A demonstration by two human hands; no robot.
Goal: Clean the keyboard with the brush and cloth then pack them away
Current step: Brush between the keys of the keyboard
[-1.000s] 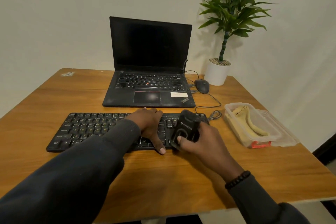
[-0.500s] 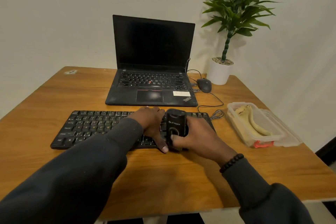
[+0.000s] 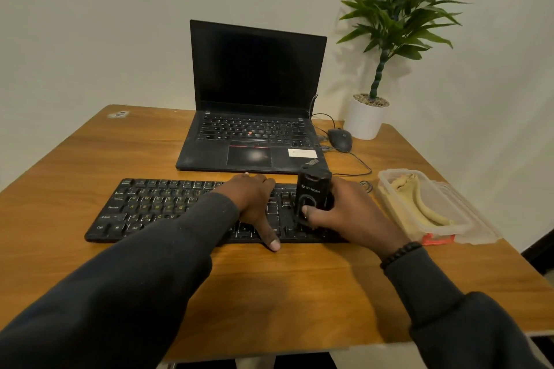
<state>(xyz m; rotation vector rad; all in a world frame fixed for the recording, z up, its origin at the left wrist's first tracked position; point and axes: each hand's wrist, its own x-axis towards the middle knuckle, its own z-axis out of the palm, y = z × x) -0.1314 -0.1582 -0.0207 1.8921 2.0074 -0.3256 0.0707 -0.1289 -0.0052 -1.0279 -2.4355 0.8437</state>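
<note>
A black keyboard (image 3: 156, 208) lies across the wooden table (image 3: 269, 293) in front of me. My left hand (image 3: 254, 204) rests flat on its middle keys, thumb hanging over the front edge. My right hand (image 3: 347, 216) grips a black block-shaped brush (image 3: 311, 198) held upright on the keyboard's right part, thumb on its front face. The bristles are hidden under the brush body. A yellowish cloth (image 3: 419, 204) lies in a clear plastic box (image 3: 389, 204) at the right.
An open black laptop (image 3: 254, 117) stands behind the keyboard, with a wired mouse (image 3: 340, 139) and its cable beside it. A potted plant (image 3: 367, 120) is at the back right corner. The box's lid (image 3: 479, 228) lies under or beside the box near the right edge.
My right hand has slid the brush leftward along the keyboard, then lifted its top toward the far edge. My left hand has stayed on the keys.
</note>
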